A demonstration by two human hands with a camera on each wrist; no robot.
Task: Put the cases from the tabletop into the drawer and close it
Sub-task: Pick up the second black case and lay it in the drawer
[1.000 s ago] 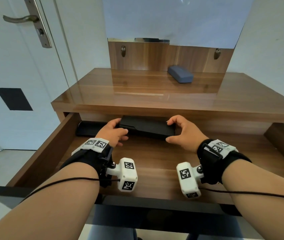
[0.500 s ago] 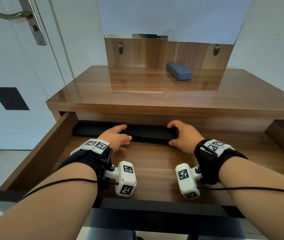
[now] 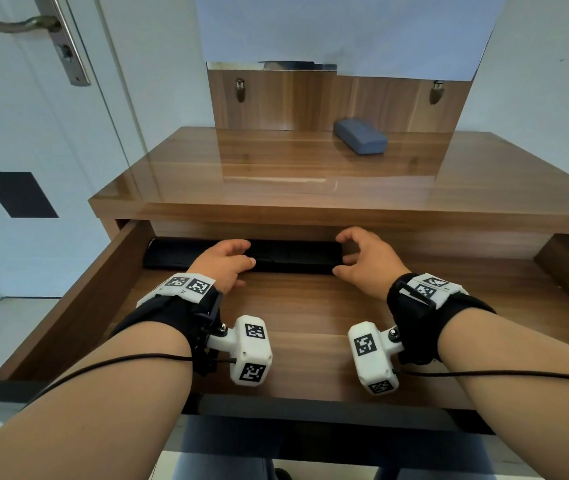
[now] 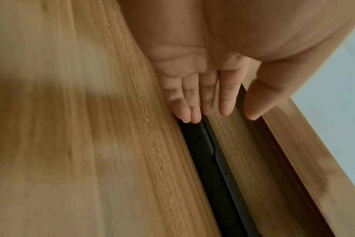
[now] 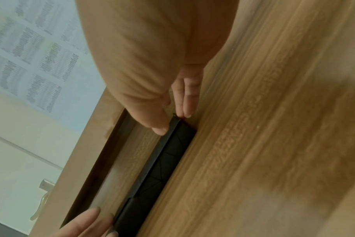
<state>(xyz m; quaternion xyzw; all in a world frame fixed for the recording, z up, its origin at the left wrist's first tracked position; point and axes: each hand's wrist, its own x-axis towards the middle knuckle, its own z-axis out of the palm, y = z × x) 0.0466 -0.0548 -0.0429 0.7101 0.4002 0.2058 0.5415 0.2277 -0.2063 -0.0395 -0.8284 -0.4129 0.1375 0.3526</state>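
Note:
A long black case (image 3: 293,259) lies flat along the back of the open drawer (image 3: 78,306). A second black case (image 3: 168,254) lies end to end with it on the left. My left hand (image 3: 241,258) has straight fingers touching the first case's left end (image 4: 199,144). At the other end, my right hand (image 3: 345,254) is spread loosely. Its thumb (image 5: 158,126) touches the case's top edge (image 5: 168,154) and it grips nothing. A blue-grey case (image 3: 361,141) lies on the tabletop (image 3: 276,174) at the back right.
The drawer floor (image 3: 293,306) in front of the black cases is bare wood. A wooden back panel with two hooks (image 3: 239,90) rises behind the tabletop. A white door with a lever handle (image 3: 23,24) stands to the left.
The black case went from being held tilted above the drawer floor to lying flat against the back. Both hands have loosened their hold on its ends.

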